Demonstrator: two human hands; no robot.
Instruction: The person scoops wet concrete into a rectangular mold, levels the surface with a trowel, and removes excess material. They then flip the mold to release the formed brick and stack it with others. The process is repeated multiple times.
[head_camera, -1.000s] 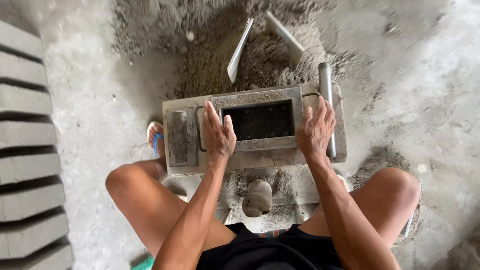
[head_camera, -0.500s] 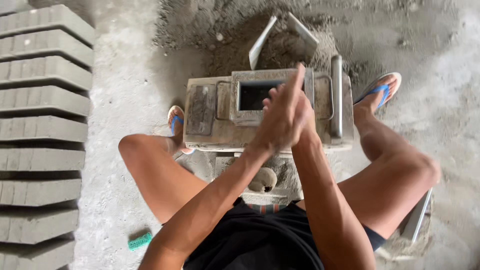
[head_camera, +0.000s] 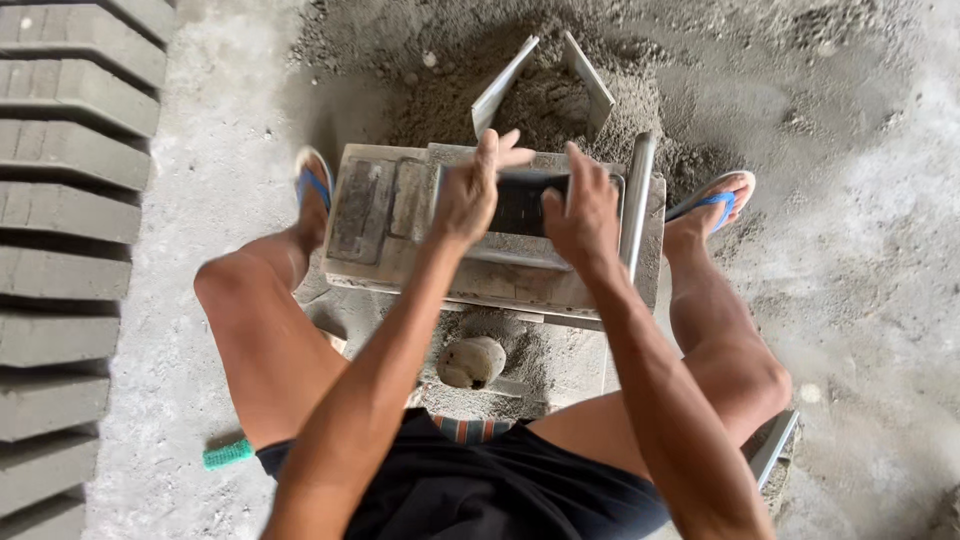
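Both my hands hover unclenched mid-frame, left hand (head_camera: 470, 195) and right hand (head_camera: 580, 210), over the grey rectangular metal block mould (head_camera: 500, 255): heavy, stiff, gritty; I'd grasp its rim.

A single head-worn camera looks steeply down from above a seated person, facing forward over their bare knees. It sits close to the grey metal block mould (head_camera: 495, 225), with the grey concrete floor (head_camera: 860, 300) filling the frame's edges
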